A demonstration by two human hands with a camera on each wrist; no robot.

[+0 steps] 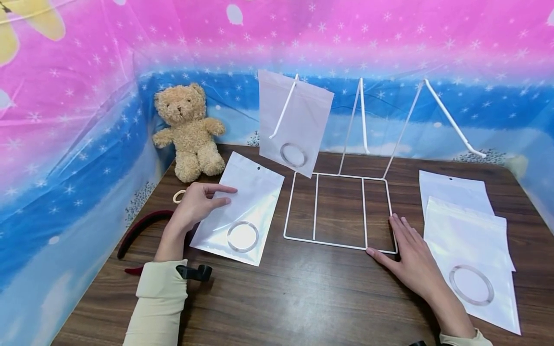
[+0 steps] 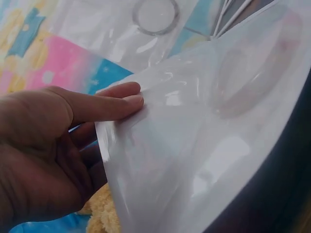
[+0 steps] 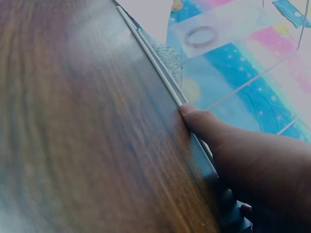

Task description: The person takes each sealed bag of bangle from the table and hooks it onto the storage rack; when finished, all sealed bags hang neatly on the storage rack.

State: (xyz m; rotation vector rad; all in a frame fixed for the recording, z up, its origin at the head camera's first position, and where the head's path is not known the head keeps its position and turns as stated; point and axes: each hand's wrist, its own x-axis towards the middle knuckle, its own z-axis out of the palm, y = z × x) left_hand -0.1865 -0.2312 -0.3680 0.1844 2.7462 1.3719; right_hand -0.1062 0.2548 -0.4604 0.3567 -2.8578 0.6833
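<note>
Right, watching from my station. Left hand (image 1: 195,204) has a narrow hold on a white pouch (image 1: 237,206) at its left edge: in the wrist view I see thumb and forefinger close together over the near face, remaining fingers running behind. Pouch sits left of the wire rack (image 1: 364,211), tilted, punched hole at the top, clear ring outline low down.

Right hand (image 1: 411,259) spread wide at the rack's near right corner, thumb on the front bar, straight fingers along the side bar. Rack base rests on the wooden table (image 1: 294,298); three prongs lean up and out toward me. I note a hanging pouch (image 1: 305,115) on the left prong, ring outline at its bottom.

Right of that hand: two more pouches (image 1: 472,240), overlapping. Far left: a teddy bear (image 1: 189,129) against the starry backdrop (image 1: 303,29), a dark red headband (image 1: 123,245) and a pale loop (image 1: 175,197) near the left hand.
</note>
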